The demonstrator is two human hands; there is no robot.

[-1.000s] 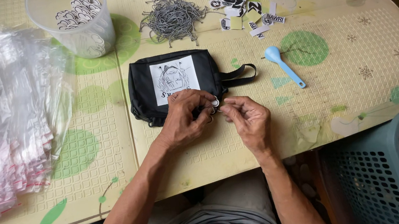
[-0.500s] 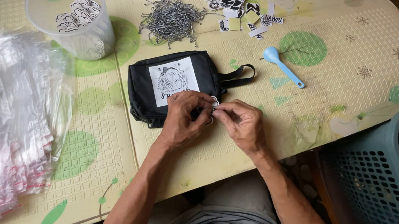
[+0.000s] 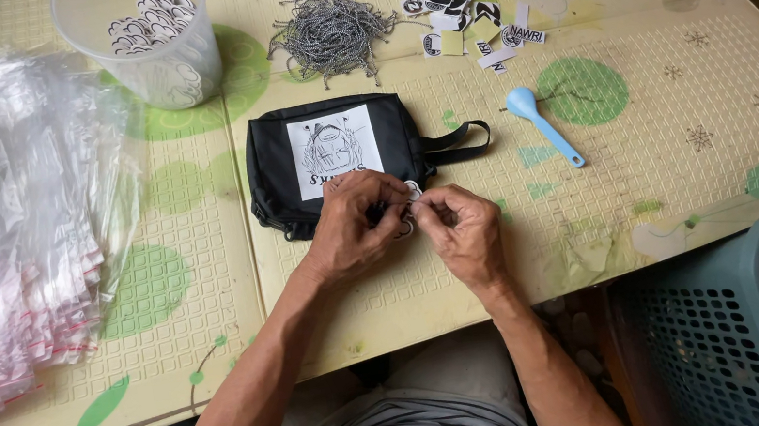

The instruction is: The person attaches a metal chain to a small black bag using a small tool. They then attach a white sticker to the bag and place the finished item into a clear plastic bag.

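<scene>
Both hands meet at the near edge of the black fabric pouch point(image 3: 334, 165) with a white printed patch. The left hand point(image 3: 353, 231) and right hand point(image 3: 465, 231) each pinch a small round black-and-white tag point(image 3: 409, 201) between fingertips, grips clenched on it. Judged step: fastening the tag; next calls for fine fingertip threading. The pouch lies flat, mid-counter point(image 3: 686, 163).

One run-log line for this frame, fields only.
left hand: pinching small round tag | right hand: pinching same tag | black pouch: flat on table, under hands
</scene>
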